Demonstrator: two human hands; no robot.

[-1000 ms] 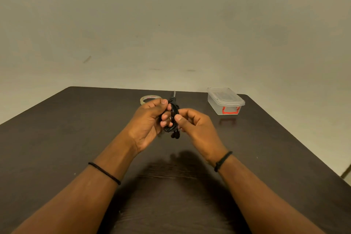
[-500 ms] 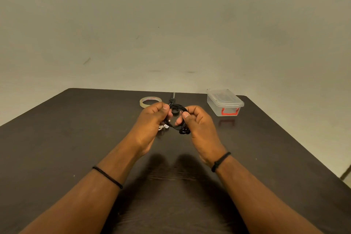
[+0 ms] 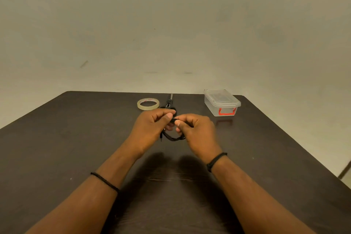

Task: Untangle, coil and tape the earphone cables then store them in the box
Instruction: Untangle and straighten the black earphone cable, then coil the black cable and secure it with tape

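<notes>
Fingers of both hands curl inward toward each other above the middle of the dark wooden table (image 3: 66,148), and between them sits the black earphone cable (image 3: 173,137). The left hand (image 3: 150,129) has its thumb and forefinger closed on the upper part of the bundle, the other fingers folded under it; the right hand (image 3: 199,131) pinches the same stretch of cable from the opposite side, thumb tip and fingertip meeting just beside the left thumb. Below that pinch the cable hangs in a short loop that sags between the two palms, clear of the tabletop as far as can be told, with a thin end poking down at the left side of the loop. Each wrist carries a thin black band. Just beyond the knuckles, black-handled scissors (image 3: 169,103) lie pointing away toward the far edge, partly hidden by the hands. To their left rests a roll of clear tape (image 3: 148,103), flat on the table. Farther right, near the back corner, stands a clear plastic box (image 3: 222,102) with its lid on and a red latch facing the person.
</notes>
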